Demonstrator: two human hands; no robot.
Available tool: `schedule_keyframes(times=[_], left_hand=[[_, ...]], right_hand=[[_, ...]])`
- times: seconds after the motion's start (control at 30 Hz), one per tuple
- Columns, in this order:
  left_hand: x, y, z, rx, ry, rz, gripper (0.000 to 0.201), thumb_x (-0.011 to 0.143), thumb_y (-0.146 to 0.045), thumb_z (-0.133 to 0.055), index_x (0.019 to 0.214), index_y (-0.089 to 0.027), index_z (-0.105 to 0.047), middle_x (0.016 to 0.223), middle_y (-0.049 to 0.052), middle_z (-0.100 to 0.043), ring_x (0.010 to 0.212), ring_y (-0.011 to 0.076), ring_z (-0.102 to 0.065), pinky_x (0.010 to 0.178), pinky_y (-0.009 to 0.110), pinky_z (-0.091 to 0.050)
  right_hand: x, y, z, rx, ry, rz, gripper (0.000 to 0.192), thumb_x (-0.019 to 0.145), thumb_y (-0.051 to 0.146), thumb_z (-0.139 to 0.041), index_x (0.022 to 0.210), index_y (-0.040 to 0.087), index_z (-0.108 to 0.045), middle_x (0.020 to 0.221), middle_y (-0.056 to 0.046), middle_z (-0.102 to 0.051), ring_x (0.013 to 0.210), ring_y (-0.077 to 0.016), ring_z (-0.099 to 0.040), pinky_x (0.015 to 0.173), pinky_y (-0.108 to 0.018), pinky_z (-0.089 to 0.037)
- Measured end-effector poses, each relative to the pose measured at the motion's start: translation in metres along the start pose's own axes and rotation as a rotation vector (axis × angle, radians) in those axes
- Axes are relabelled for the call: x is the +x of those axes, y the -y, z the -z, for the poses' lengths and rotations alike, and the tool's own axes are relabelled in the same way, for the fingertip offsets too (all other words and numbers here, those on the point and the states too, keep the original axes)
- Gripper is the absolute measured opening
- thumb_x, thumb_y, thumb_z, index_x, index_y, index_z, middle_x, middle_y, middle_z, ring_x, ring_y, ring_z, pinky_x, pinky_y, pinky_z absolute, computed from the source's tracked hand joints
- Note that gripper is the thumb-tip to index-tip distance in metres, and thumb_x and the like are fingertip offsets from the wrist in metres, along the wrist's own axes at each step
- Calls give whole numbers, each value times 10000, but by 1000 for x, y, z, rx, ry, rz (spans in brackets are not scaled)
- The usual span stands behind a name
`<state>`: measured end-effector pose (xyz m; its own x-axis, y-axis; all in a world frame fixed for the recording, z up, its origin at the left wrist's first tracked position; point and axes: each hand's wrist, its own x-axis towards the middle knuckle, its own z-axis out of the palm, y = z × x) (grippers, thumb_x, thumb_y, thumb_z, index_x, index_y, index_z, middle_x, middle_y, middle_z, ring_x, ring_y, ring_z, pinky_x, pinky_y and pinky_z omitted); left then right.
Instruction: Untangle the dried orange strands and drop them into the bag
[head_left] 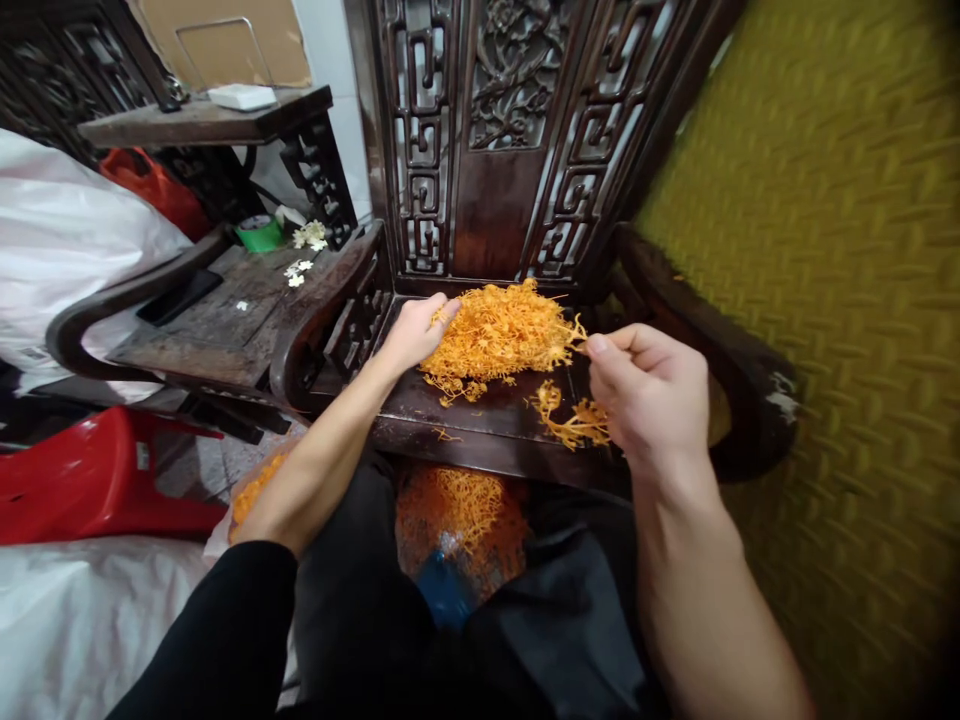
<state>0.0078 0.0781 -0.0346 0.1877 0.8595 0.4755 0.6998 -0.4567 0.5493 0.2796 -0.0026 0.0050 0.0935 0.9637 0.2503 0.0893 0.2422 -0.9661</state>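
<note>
A heap of orange, branching, thread-like pieces (pixel 510 330), which look like plastic, lies on the seat of a dark carved wooden chair (pixel 480 440). At the heap's left edge is my left hand (pixel 420 330), its thumb and fingers closed around some orange bits that show between them. My right hand (pixel 652 390) pinches the end of an orange branched piece (pixel 576 335) at the heap's right side. Below that hand, a loose orange cluster (pixel 577 420) rests on the seat, partly hidden by the fingers.
Between my legs sits a clear bag (pixel 465 510) of orange pieces. On the left chair are a roll of green tape (pixel 259 233) and small pale flowers (pixel 298 270). A red stool (pixel 112 470) and white sacks (pixel 67 230) stand left. Yellow-green textured material (pixel 847 250) rises on the right.
</note>
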Motion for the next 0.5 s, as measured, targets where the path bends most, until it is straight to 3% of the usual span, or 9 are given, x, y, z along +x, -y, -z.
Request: schedule_keyframes(times=[0.1, 0.17, 0.23, 0.33, 0.5], left_hand=[[-8, -26, -10, -422, 134, 83, 475, 1019, -570, -399, 834, -172, -582, 653, -16, -545, 558, 101, -478, 593, 246, -386], [-13, -49, -16, -565, 210, 121, 478, 1000, -597, -436, 958, -163, -633, 638, -33, -525, 541, 99, -451, 570, 243, -381], [-17, -69, -20, -584, 241, 108, 483, 974, -615, -489, 1010, -163, -656, 659, -24, -539, 597, 115, -486, 603, 255, -405], [-17, -86, -18, -524, 272, 62, 473, 942, -629, -544, 864, -170, -628, 742, 8, -592, 727, 143, -545, 691, 285, -451], [-21, -103, -4, -466, 450, -8, 406, 991, -494, -517, 724, -189, -493, 678, -19, -497, 657, 125, -464, 644, 282, -407]], right_hand=[[4, -6, -4, 154, 119, -70, 353, 832, 464, -767, 694, 228, -543, 481, 68, -326, 422, -86, -233, 425, -264, -153], [4, -9, -12, 167, 153, -66, 373, 844, 483, -754, 692, 231, -525, 495, 65, -334, 431, -87, -238, 427, -264, -167], [4, -10, -19, 124, 158, -38, 380, 857, 507, -734, 699, 229, -527, 516, 53, -365, 448, -93, -261, 435, -266, -190], [1, -10, -26, -14, 108, 16, 380, 872, 536, -701, 716, 223, -551, 561, 25, -440, 484, -108, -320, 462, -273, -235], [16, -20, -16, -198, 9, 98, 359, 888, 537, -661, 739, 225, -561, 608, 6, -490, 524, -120, -361, 491, -294, -264]])
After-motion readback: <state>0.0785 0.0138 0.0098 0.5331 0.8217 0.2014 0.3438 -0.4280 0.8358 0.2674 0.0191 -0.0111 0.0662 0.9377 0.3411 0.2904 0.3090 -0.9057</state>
